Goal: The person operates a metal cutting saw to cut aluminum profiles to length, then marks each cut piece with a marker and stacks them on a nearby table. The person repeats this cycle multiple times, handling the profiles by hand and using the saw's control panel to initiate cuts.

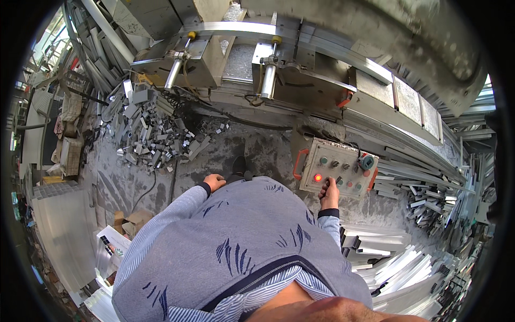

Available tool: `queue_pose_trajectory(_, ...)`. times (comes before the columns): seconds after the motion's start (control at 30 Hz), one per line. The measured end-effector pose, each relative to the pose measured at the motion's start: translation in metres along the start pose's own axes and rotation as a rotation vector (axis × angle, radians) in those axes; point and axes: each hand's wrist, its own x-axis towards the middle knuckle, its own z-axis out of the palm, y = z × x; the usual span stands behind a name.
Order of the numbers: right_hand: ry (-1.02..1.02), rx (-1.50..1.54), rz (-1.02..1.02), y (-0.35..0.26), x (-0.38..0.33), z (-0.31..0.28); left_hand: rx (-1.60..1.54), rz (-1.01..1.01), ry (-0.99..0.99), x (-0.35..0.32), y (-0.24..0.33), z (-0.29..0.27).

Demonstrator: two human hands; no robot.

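My right hand is at a pale control panel, its fingertips closed round a small black selector knob beside a glowing red button. The fingers partly cover that knob. My left hand hangs low by my thigh, fingers loosely curled, and nothing shows in it. Across the machine in front of me lies a long silver metal profile. Two clamp cylinders with yellow tips point at it, the tips at or very near its side.
A heap of short metal offcuts covers the floor at left, with a dark cable running past. Long profiles lie stacked at right, more behind my right arm. The panel has orange handles. Cardboard lies at lower left.
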Motion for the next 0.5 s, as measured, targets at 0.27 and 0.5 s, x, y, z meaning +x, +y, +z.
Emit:
queue_pose_trajectory(0.27,0.057,-0.043,-0.034,0.008,0.014,-0.007,0.017,-0.011,-0.002,-0.001,0.013,0.008)
queue_pose_trajectory(0.5,0.003,-0.044,-0.076,0.012,0.011,-0.014,-0.019,0.048,0.08,0.006,0.029,0.013)
